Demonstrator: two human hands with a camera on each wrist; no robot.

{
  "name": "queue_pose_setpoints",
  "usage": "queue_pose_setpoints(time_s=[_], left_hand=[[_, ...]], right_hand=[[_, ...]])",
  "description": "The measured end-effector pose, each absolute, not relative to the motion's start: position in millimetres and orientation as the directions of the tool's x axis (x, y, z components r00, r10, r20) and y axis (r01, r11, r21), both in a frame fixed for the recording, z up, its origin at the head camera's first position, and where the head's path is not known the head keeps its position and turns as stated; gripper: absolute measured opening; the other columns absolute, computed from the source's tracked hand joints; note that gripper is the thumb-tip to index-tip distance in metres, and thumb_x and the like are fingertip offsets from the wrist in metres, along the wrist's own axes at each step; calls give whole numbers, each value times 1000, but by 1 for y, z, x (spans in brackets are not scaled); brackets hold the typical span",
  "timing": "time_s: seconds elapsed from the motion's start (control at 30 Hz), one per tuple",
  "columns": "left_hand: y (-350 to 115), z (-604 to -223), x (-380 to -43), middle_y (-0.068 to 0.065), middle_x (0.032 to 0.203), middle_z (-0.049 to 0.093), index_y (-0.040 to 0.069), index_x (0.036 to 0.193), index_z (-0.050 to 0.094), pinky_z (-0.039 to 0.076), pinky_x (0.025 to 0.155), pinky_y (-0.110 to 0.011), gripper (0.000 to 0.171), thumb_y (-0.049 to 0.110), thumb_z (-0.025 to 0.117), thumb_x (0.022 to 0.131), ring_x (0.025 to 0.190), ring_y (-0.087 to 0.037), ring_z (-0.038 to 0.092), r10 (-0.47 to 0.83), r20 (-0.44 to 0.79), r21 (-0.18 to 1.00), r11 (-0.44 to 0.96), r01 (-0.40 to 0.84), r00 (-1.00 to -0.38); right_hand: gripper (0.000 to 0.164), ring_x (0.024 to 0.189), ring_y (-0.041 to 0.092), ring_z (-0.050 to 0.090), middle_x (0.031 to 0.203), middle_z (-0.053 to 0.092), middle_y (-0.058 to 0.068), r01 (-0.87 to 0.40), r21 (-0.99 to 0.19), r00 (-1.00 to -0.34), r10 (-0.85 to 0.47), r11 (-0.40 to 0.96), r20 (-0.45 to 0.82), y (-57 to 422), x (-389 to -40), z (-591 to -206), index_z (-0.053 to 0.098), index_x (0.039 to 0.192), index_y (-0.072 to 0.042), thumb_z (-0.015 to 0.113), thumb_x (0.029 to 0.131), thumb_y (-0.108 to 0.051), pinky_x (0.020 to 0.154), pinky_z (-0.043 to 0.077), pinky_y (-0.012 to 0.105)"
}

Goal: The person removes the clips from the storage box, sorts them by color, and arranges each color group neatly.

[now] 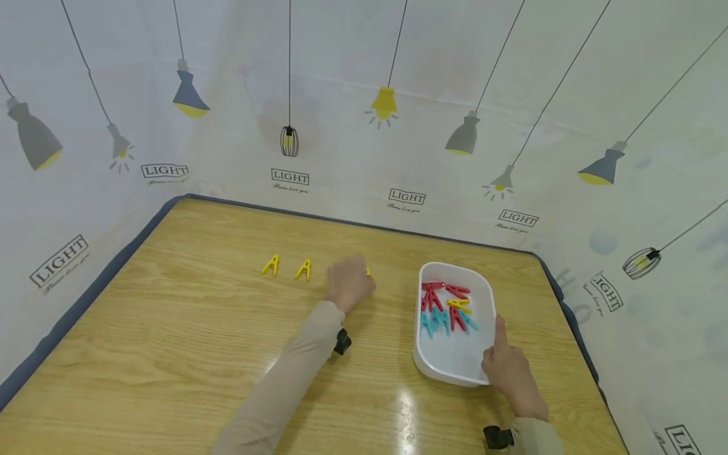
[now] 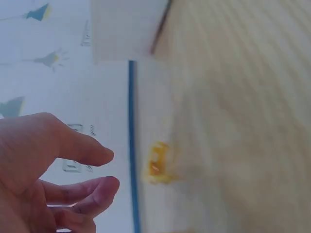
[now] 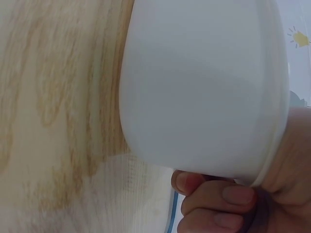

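Beyond my left hand (image 1: 351,282) stands a yellow clothespin (image 1: 367,272), mostly hidden by the hand in the head view. The left wrist view shows that clothespin (image 2: 159,162) blurred on the table, apart from the fingertips; a gap separates thumb and fingers, with nothing between them. Two more yellow clothespins, one farther left (image 1: 271,265) and one nearer (image 1: 304,269), lie left of the hand. My right hand (image 1: 510,373) grips the right rim of a white plastic bin (image 1: 455,379), its fingers (image 3: 218,194) curled against the outer side.
Inside the bin lie red clothespins (image 1: 435,300), light blue clothespins (image 1: 438,321) and a yellow clothespin (image 1: 458,306), grouped toward its far end. The wooden table (image 1: 170,328) has a dark blue edge (image 1: 341,221) against a wall covering (image 1: 341,50) printed with lamps.
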State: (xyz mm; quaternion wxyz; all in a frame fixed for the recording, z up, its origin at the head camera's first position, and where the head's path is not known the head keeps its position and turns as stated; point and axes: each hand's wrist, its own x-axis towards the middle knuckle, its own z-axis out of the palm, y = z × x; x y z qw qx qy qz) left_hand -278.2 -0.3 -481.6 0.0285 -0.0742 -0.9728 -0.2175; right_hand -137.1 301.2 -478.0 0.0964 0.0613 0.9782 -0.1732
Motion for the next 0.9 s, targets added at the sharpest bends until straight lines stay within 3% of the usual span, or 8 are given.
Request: queue_pose_setpoints(time_s=[0.23,0.53,0.9], left_hand=[[42,-448,-279,6,54,29,18,60,35,22,42,-24,38,16,61,88,48,-9,25,229,147,474,837,271,-962],[88,-434,-276,5,56,41,18,63,44,32,44,-23,38,25,66,93,49,-9,38,310,31,459,840,289,-950],[115,-433,-271,4,57,41,16,61,45,32,44,-21,39,23,66,93,49,-9,41,382,32,490,800,348,-924]], right_hand=[[71,57,21,47,69,52,11,179,-345,-970,108,921,-216,303,-137,-479,-1,155,4,44,101,-7,55,40,31],[72,59,21,49,71,53,12,204,-351,-965,128,914,-228,297,-136,-485,1,155,1,47,100,-7,56,41,31],[69,54,19,48,68,53,11,157,-344,-978,98,926,-183,300,-138,-481,3,154,3,46,99,-4,53,40,30]])
